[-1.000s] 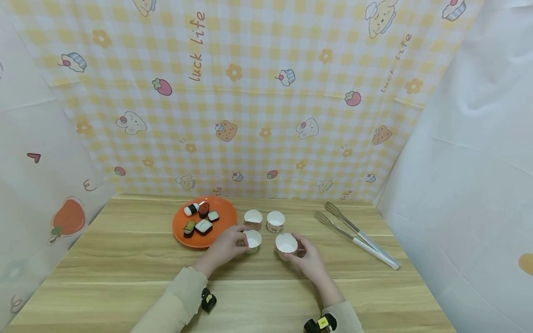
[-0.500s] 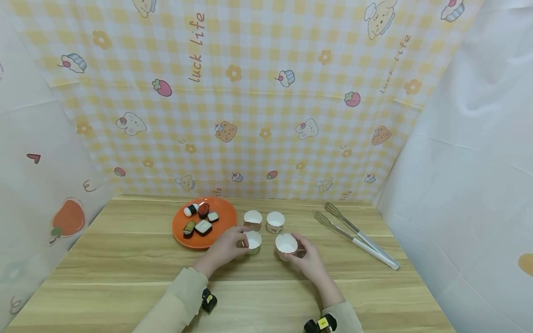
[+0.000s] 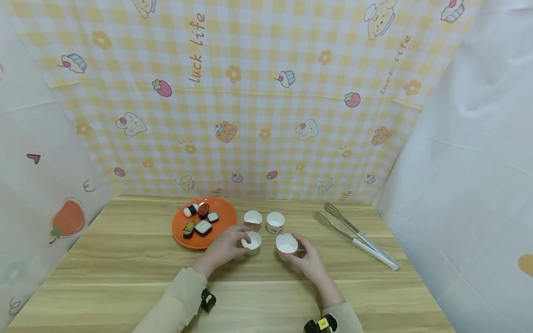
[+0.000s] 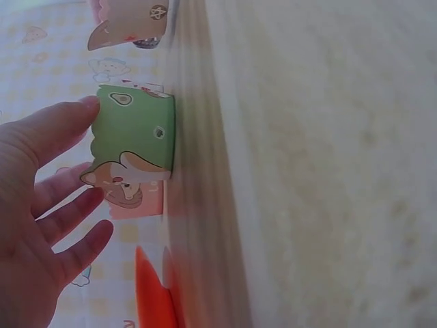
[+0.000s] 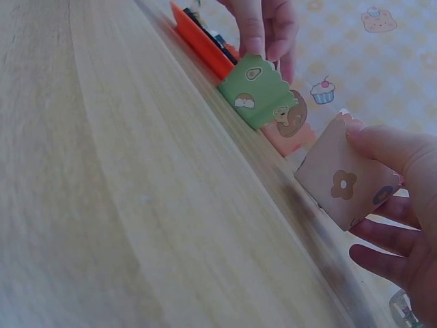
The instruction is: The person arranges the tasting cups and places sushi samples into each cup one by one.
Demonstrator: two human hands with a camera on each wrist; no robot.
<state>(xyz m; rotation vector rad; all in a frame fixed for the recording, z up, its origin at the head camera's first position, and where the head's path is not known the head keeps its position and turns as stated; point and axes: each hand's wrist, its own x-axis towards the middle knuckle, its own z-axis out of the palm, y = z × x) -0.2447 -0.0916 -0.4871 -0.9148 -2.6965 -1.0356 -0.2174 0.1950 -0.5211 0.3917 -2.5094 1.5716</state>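
At the centre of the counter point(image 3: 250, 296), left hand point(image 3: 225, 248) pinches a green paper baking cup point(image 4: 130, 126), right hand point(image 3: 309, 262) grips a pale pink cup point(image 5: 338, 174) to its right! Two more cups point(image 3: 275, 223) stand far side, sushi pieces point(image 3: 203, 227) on an orange plate point(image 3: 226, 215) left, metal tongs point(image 3: 370, 250) right.

Staged tabletop setting: cartoon-print checked cloth point(image 3: 266, 108) is hanging behind wood-grain table point(image 3: 258, 300); pale sheets point(image 3: 470, 185) are flanking table.
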